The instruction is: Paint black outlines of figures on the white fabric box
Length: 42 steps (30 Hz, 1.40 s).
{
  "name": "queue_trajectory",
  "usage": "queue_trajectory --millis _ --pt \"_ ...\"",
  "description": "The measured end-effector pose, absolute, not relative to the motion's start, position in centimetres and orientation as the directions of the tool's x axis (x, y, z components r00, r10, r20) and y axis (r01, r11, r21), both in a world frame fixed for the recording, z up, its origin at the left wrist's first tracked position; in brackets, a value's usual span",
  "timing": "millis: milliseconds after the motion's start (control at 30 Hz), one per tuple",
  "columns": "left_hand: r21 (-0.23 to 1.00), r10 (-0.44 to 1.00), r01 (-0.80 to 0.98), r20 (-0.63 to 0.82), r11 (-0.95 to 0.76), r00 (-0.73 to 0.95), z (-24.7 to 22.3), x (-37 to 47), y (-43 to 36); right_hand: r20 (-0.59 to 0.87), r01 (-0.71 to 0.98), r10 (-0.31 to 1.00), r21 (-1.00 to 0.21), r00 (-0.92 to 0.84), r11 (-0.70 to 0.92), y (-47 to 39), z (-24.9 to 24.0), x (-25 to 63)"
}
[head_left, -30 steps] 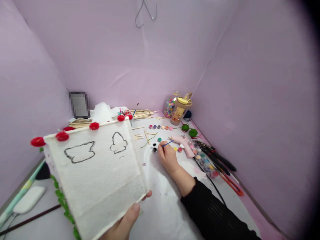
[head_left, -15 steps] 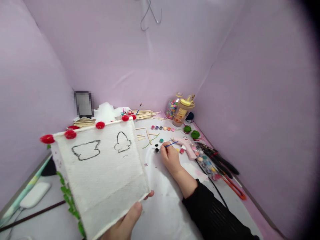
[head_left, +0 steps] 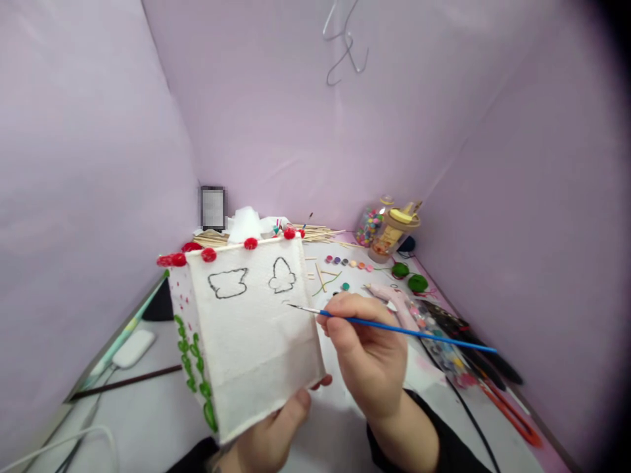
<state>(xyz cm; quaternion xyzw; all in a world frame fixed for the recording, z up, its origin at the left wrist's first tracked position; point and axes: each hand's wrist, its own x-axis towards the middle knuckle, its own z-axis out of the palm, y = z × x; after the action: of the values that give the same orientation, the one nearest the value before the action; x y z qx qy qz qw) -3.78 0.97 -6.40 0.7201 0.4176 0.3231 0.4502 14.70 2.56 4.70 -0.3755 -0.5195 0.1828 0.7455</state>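
Observation:
My left hand [head_left: 280,427] grips the lower edge of a white fabric-covered box [head_left: 256,348], thumb in front and fingertips behind. Two black butterfly-like outlines stand on its front face, with a faint short stroke below the right one. Red fuzzy balls [head_left: 250,244] line the top edge, and green leaf shapes [head_left: 191,358] run up the left side. In my right hand [head_left: 369,355] a thin blue paintbrush [head_left: 424,334] is pinched. Its dark tip is at the front face beside the short stroke; whether it touches, I cannot tell.
Small paint pots [head_left: 345,261], a pink glue gun [head_left: 394,299], green yarn balls [head_left: 417,283] and a lidded cup [head_left: 392,236] lie behind my right hand. Pliers [head_left: 486,364] and an orange-handled tool [head_left: 517,420] are at right. Wooden sticks [head_left: 320,233] lie at the back.
My right hand has brought the paintbrush from the black paint pots to the box's front face. The box appears further right in view and shows more of its left side.

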Motion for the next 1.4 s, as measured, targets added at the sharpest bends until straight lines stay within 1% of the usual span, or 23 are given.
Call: queue_trajectory --millis 100,233,333,467,533,633,767,867,967,1067,1200,1400 --pt "0.907 0.864 0.331 0.067 -0.261 0.498 -6.1 -3.8 1.0 0.665 0.118 0.607 -0.711 0.435 0.694 3.2 4.7 13.1" --pt "0.91 0.872 0.351 0.023 -0.22 0.489 -6.4 -3.8 0.9 0.688 0.071 0.56 -0.658 0.461 0.75 4.0 4.5 12.3" --pt "0.907 0.881 0.357 0.033 -0.225 0.471 -6.6 -3.9 0.8 0.662 0.052 0.604 -0.692 0.443 0.72 4.3 4.4 12.6" --pt "0.895 0.86 0.374 0.021 -0.244 0.51 -6.3 -4.0 0.9 0.637 0.069 0.647 -0.733 0.419 0.677 4.2 4.5 13.3" --pt "0.898 0.853 0.373 0.006 -0.235 0.522 -6.4 -4.1 1.0 0.64 0.09 0.653 -0.738 0.405 0.668 4.2 4.7 13.5" --pt "0.904 0.869 0.367 0.011 -0.22 0.494 -7.0 -4.1 0.9 0.66 0.146 0.653 -0.736 0.372 0.661 4.3 4.8 13.4" --pt "0.91 0.868 0.355 0.011 -0.215 0.496 -7.6 -4.1 0.9 0.702 0.177 0.601 -0.694 0.382 0.698 4.5 4.3 13.0" --pt "0.921 0.863 0.312 0.049 -0.234 0.504 -7.4 -4.1 0.9 0.713 0.193 0.563 -0.675 0.417 0.712 4.6 3.8 12.8" --pt "0.93 0.87 0.278 0.078 -0.239 0.487 -7.0 -4.0 0.8 0.726 0.262 0.556 -0.675 0.405 0.69 4.5 3.7 12.7" --pt "0.923 0.87 0.314 0.043 -0.223 0.492 -6.4 -3.9 0.8 0.749 0.341 0.534 -0.657 0.392 0.672 4.3 4.1 12.7" --pt "0.906 0.853 0.356 0.013 -0.231 0.521 -5.6 -3.9 0.8 0.769 0.387 0.532 -0.638 0.353 0.666 4.2 4.6 12.8" --pt "0.881 0.844 0.369 0.06 -0.296 0.534 -5.4 -3.7 0.9 0.772 0.419 0.545 -0.636 0.328 0.648 4.2 4.9 12.9"
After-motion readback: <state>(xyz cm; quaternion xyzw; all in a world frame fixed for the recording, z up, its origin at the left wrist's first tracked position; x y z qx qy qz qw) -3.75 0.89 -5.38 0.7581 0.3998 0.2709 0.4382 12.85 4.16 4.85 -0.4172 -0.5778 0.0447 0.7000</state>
